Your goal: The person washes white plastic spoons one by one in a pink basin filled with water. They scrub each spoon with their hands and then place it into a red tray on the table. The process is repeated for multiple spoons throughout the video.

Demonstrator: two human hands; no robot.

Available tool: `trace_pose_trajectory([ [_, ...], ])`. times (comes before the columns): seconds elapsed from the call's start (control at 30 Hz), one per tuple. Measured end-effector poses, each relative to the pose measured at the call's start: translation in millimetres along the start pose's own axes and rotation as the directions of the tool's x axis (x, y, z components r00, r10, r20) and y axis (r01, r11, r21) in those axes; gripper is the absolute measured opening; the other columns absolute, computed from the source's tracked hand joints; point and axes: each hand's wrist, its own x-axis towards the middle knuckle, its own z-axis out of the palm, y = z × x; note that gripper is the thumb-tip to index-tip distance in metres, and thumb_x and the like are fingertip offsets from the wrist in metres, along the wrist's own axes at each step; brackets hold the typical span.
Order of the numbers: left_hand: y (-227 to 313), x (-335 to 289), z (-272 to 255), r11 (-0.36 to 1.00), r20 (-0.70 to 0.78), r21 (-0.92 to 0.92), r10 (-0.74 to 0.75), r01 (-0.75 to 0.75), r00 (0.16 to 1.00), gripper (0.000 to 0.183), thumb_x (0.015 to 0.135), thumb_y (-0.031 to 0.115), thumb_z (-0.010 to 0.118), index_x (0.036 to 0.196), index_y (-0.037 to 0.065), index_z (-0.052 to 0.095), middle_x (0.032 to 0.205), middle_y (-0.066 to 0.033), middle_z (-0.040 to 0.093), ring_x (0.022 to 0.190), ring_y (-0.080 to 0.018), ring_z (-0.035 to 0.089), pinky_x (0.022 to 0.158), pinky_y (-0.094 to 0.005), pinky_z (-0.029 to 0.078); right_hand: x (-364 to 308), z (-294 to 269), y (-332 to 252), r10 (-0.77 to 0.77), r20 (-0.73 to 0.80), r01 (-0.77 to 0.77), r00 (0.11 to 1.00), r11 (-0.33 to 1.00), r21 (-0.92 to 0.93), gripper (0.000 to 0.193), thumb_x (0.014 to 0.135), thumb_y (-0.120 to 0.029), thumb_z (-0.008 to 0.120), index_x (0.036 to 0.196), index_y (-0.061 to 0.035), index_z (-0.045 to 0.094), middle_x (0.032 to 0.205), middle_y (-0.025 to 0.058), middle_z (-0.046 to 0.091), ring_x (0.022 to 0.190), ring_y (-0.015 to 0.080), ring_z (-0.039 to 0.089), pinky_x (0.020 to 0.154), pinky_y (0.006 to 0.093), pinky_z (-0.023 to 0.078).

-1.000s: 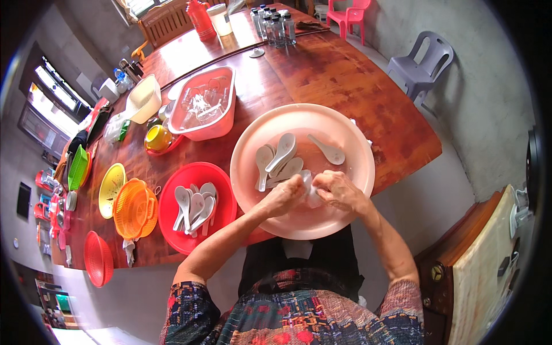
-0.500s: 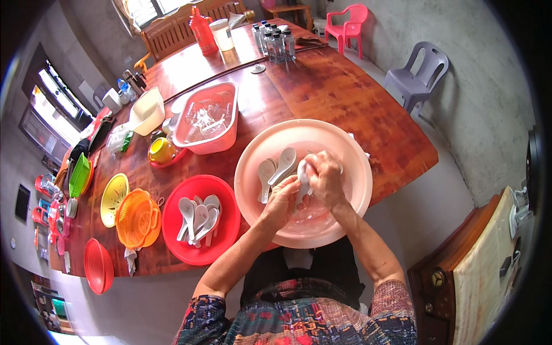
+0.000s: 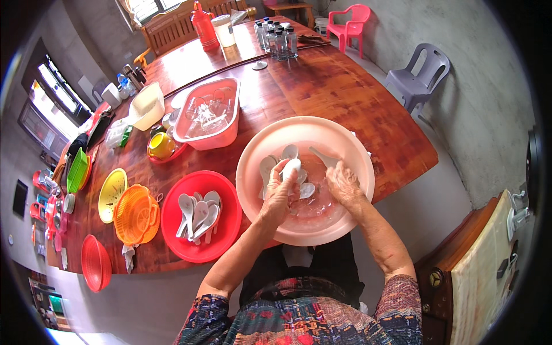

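Note:
A wide pale-pink basin (image 3: 361, 144) stands at the table's near edge, holding shallow liquid and several white soup spoons (image 3: 307, 190). My left hand (image 3: 277, 195) is closed over the basin's middle on a white soup spoon (image 3: 291, 167), its rounded end showing above my fingers. To its right, my right hand (image 3: 345, 185) is closed, gripping another white soup spoon (image 3: 324, 156) that points up and left; its lower part is hidden by my fingers. Left of the basin, a red plate (image 3: 178, 244) bears a pile of white soup spoons (image 3: 200, 213).
A pink rectangular tub (image 3: 221, 141) with clear items stands behind the plate. Orange (image 3: 135, 221) and yellow (image 3: 115, 192) baskets lie left, with a red basket (image 3: 96, 261) at the table edge. Bottles (image 3: 279, 43) and a red flask (image 3: 204, 26) stand far back.
My hands have moved apart from their joined hold on the white thing. The right went right and now grips a spoon; the left keeps a white spoon above the basin.

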Motion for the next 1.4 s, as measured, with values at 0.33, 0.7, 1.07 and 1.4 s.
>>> trace_pose_trajectory([
  [0.33,0.9,16.9,-28.6,0.888,0.360,-0.222,-0.310,0.403,0.880,0.037,0.091,0.045,0.041,0.110,0.014,0.046,0.077,-0.0005,0.051,0.054,-0.0089,0.044,0.035,-0.0209,0.034,-7.8,-27.8,-47.6,0.127,-0.227,0.125,0.966,0.538,0.833,0.011,0.078,-0.007,0.058,0.088,-0.0024,0.057,0.069,0.0099,0.060,0.062,0.0160,0.061,0.056,0.0308,0.048],
  [0.7,-4.6,17.0,-34.7,0.941,0.259,-0.214,-0.206,0.264,0.944,0.049,0.094,0.045,0.029,0.113,0.004,0.048,0.104,-0.0133,0.056,0.098,-0.0224,0.055,0.083,-0.0342,0.048,-26.1,-12.0,-70.6,-0.219,-0.368,0.409,0.904,0.696,0.590,0.012,0.068,-0.004,0.061,0.080,-0.0073,0.059,0.073,0.0083,0.058,0.075,0.0255,0.053,0.070,0.0368,0.044],
  [1.07,-9.9,13.8,-28.4,0.967,0.072,-0.089,-0.231,0.237,0.970,0.038,0.093,0.043,0.039,0.116,0.014,0.049,0.084,-0.0036,0.060,0.066,-0.0148,0.057,0.052,-0.0256,0.049,13.9,-4.4,-73.2,0.101,-0.689,0.199,0.717,0.918,0.342,0.012,0.072,-0.007,0.060,0.081,-0.0061,0.053,0.081,0.0109,0.054,0.080,0.0293,0.054,0.070,0.0393,0.045],
  [1.4,-8.9,20.2,-30.9,0.956,0.015,-0.223,-0.190,0.188,0.982,0.047,0.087,0.053,0.045,0.105,0.011,0.053,0.080,-0.0044,0.054,0.062,-0.0141,0.050,0.046,-0.0241,0.043,-15.4,30.2,-23.6,-0.194,0.236,0.176,0.952,0.980,0.095,0.014,0.074,-0.011,0.055,0.082,-0.0004,0.061,0.083,0.0206,0.061,0.081,0.0332,0.061,0.072,0.0385,0.050],
])
